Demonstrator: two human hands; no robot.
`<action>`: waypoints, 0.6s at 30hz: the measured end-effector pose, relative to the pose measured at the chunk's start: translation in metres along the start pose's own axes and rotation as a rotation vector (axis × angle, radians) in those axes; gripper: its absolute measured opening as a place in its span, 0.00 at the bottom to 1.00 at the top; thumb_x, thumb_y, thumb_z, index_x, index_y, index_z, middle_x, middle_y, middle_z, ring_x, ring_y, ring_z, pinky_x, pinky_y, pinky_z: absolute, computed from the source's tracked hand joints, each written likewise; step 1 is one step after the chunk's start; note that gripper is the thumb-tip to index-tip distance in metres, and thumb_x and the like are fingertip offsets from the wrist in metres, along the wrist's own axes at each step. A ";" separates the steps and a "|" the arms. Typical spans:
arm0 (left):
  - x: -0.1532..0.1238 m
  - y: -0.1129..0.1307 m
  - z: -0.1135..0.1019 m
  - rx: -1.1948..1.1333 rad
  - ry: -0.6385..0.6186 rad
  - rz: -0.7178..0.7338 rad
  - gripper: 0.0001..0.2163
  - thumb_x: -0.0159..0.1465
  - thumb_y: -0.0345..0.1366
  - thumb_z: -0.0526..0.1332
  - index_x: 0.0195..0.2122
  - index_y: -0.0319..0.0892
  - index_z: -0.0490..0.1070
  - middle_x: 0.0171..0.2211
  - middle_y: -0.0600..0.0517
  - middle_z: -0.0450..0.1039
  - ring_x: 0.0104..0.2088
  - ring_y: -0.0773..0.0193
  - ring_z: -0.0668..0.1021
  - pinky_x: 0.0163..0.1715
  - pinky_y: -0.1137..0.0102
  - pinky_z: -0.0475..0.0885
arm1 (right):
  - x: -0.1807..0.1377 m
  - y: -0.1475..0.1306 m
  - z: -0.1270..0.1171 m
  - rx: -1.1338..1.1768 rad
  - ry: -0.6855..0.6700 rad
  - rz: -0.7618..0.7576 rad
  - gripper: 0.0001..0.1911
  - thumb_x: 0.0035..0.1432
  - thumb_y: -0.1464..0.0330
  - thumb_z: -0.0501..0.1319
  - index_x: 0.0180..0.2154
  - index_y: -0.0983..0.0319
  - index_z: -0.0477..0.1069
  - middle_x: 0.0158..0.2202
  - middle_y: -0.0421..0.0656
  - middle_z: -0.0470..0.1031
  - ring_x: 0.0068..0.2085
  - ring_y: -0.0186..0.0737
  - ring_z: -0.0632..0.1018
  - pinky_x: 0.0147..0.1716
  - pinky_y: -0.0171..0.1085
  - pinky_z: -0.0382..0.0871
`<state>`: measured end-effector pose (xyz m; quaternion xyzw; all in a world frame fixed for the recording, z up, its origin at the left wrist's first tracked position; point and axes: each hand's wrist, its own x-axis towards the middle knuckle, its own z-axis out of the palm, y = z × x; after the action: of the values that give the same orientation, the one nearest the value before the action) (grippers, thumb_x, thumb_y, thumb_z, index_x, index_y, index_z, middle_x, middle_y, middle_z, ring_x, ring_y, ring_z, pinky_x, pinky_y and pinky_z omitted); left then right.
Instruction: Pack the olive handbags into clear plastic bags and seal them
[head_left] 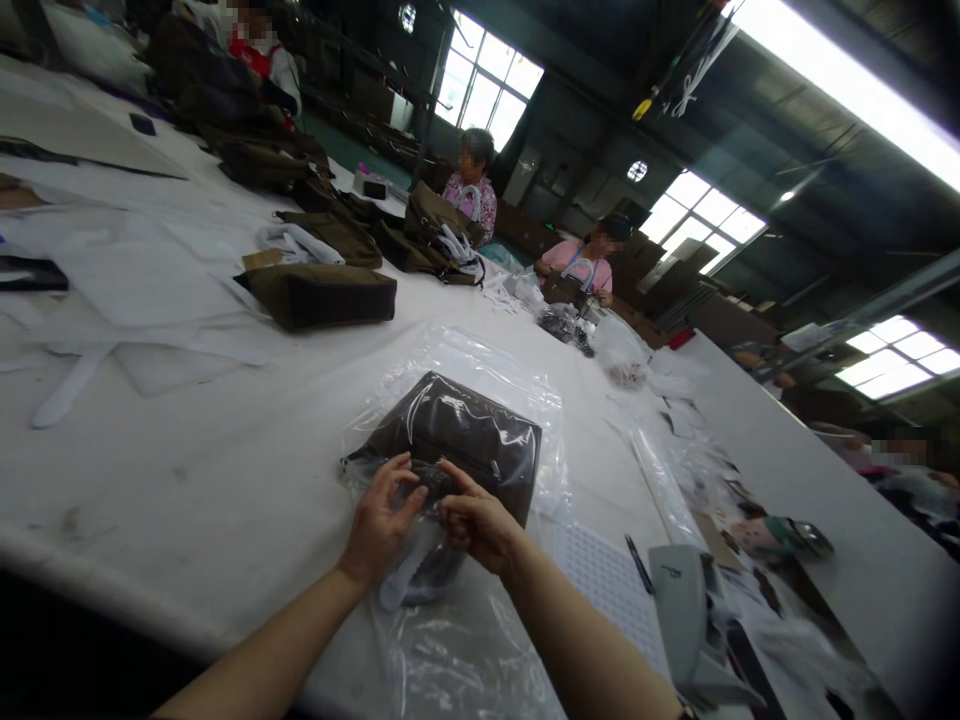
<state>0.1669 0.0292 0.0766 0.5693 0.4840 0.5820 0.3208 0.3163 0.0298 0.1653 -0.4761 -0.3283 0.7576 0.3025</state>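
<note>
On the white table lies a dark brown bag [472,425] inside a clear plastic bag [551,400]. The plastic's loose end spreads toward me and is bunched near my hands. My left hand [382,520] is at the near edge of the brown bag, its fingers curved and apart, with nothing plainly gripped. Close beside it, my right hand [480,515] stretches its index finger over the brown bag while the other fingers curl in on the plastic. A pale strap-like piece [401,575] shows through the film below my hands.
Right of the bag are a printed sheet [611,590], a pen [639,563] and a grey device [679,610]. Olive-brown bags [322,295] and white sheets [150,270] lie at the left. Several people sit farther off, one in pink [600,265] handling a bag.
</note>
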 end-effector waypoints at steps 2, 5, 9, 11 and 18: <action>0.009 0.006 -0.001 0.018 0.012 -0.039 0.10 0.59 0.43 0.59 0.37 0.43 0.71 0.52 0.46 0.64 0.51 0.56 0.71 0.53 0.57 0.66 | -0.001 0.001 0.000 0.009 -0.017 -0.014 0.43 0.42 0.71 0.64 0.60 0.53 0.52 0.19 0.31 0.65 0.16 0.24 0.56 0.18 0.28 0.42; 0.021 0.014 -0.003 0.064 0.002 -0.034 0.11 0.58 0.45 0.60 0.36 0.43 0.74 0.50 0.47 0.67 0.50 0.55 0.71 0.54 0.56 0.65 | -0.004 0.003 0.001 -0.020 -0.053 -0.030 0.43 0.42 0.71 0.64 0.60 0.53 0.52 0.21 0.32 0.67 0.17 0.25 0.58 0.17 0.28 0.45; 0.025 0.017 -0.004 0.032 0.006 -0.035 0.11 0.58 0.45 0.60 0.32 0.42 0.75 0.47 0.47 0.69 0.48 0.56 0.73 0.52 0.57 0.66 | -0.003 0.007 0.003 -0.082 -0.086 -0.067 0.43 0.42 0.71 0.65 0.60 0.54 0.52 0.23 0.33 0.70 0.17 0.25 0.60 0.16 0.28 0.48; 0.025 0.016 -0.003 0.016 0.026 -0.035 0.12 0.58 0.45 0.60 0.31 0.42 0.74 0.46 0.46 0.69 0.47 0.56 0.73 0.52 0.58 0.66 | -0.002 0.009 0.003 -0.121 -0.093 -0.085 0.43 0.43 0.70 0.65 0.60 0.53 0.51 0.25 0.34 0.71 0.17 0.26 0.62 0.16 0.28 0.50; 0.030 0.014 -0.009 -0.037 -0.112 -0.119 0.12 0.57 0.45 0.60 0.30 0.41 0.73 0.48 0.44 0.68 0.47 0.55 0.73 0.49 0.57 0.68 | -0.003 0.008 0.005 -0.263 -0.086 -0.114 0.43 0.44 0.68 0.66 0.60 0.53 0.52 0.25 0.33 0.69 0.18 0.26 0.62 0.18 0.28 0.55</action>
<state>0.1557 0.0507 0.1011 0.5653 0.4874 0.5380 0.3918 0.3118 0.0215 0.1621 -0.4593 -0.4640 0.7093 0.2659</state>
